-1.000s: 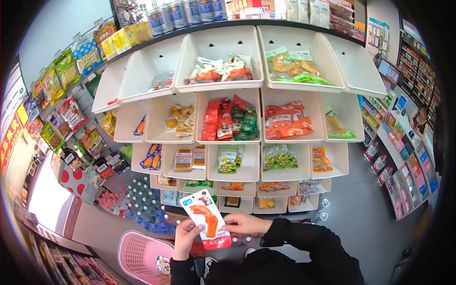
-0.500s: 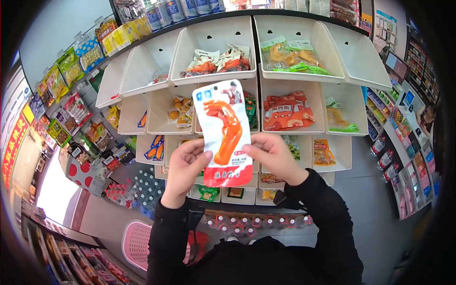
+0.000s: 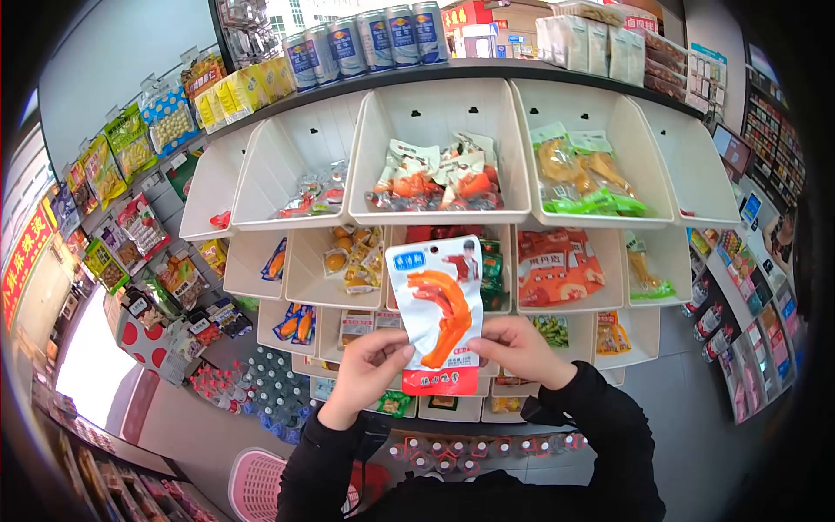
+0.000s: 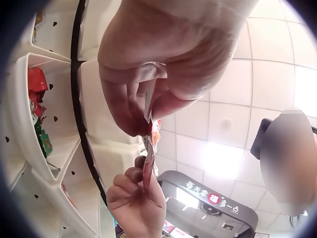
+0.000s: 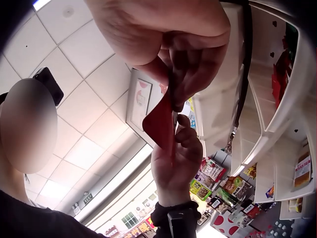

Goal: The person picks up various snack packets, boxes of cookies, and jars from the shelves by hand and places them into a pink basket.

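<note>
My left fingers [image 3: 376, 345] and right fingers [image 3: 503, 328] pinch the packet [image 3: 438, 315], now raised, printed front facing me; far-side contact unclear.

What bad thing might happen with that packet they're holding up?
The packet might slip, since the left hand and right hand pinch only the edges of its lower half. If dropped, it could land near the bottles down below. It also partly blocks the view of the bins behind, so something there might be missed.
</note>
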